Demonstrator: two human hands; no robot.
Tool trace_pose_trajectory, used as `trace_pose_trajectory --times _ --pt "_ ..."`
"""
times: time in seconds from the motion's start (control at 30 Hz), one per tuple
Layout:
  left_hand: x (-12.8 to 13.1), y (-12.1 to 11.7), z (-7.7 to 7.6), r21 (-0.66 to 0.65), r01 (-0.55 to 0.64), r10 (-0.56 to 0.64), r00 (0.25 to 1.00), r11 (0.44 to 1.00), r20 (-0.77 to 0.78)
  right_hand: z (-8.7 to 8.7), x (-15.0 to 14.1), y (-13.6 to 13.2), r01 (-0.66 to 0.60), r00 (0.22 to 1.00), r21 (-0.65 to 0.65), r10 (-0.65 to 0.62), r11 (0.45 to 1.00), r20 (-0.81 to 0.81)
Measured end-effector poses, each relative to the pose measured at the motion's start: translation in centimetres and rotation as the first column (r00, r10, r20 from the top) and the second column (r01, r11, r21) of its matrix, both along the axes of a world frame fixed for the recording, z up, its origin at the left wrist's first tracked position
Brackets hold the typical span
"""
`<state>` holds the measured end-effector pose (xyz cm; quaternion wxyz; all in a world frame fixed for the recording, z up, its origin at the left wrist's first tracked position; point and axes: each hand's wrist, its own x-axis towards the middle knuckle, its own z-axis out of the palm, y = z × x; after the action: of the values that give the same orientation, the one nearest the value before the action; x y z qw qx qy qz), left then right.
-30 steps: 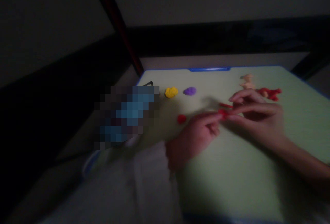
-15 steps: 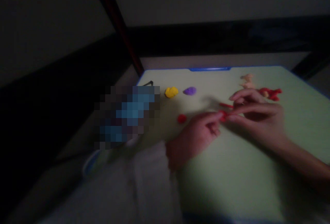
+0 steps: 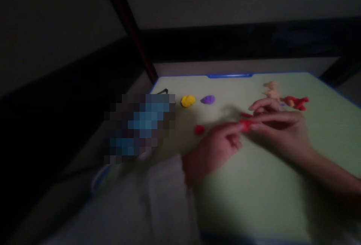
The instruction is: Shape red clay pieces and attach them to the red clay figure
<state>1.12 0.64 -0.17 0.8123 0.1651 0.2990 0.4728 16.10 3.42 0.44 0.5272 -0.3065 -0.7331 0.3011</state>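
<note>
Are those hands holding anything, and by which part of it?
Yes, a small red lump: the left hand has its left edge, the right hand its right edge. The fingers hide the rest.

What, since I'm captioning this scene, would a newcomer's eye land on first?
Probably the small red piece held between the left hand and the right hand, over the pale green tabletop. Next come the bright yellow lump and the purple lump to its right, both beyond the left hand.
</note>
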Motion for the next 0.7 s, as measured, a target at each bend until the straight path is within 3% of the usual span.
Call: trace_pose_trajectory --times 0.3,0.47,0.7 --pt "-0.2 0.1 -0.6 0.054 0.022 -0.023 1.000 0.998 0.015 -0.7 0.1 0.2 -0.113 0.993 -0.220 0.103 0.969 -0.059" --pt "-0.1 0.1 -0.3 -0.019 0.007 -0.007 1.000 1.000 -0.006 -0.9 0.1 0.2 -0.186 0.982 -0.301 0.168 0.935 -0.086" --pt "-0.3 0.1 0.4 -0.100 0.017 -0.011 0.998 0.995 0.063 -0.9 -0.2 0.4 -0.284 0.944 -0.420 0.175 0.862 -0.279"
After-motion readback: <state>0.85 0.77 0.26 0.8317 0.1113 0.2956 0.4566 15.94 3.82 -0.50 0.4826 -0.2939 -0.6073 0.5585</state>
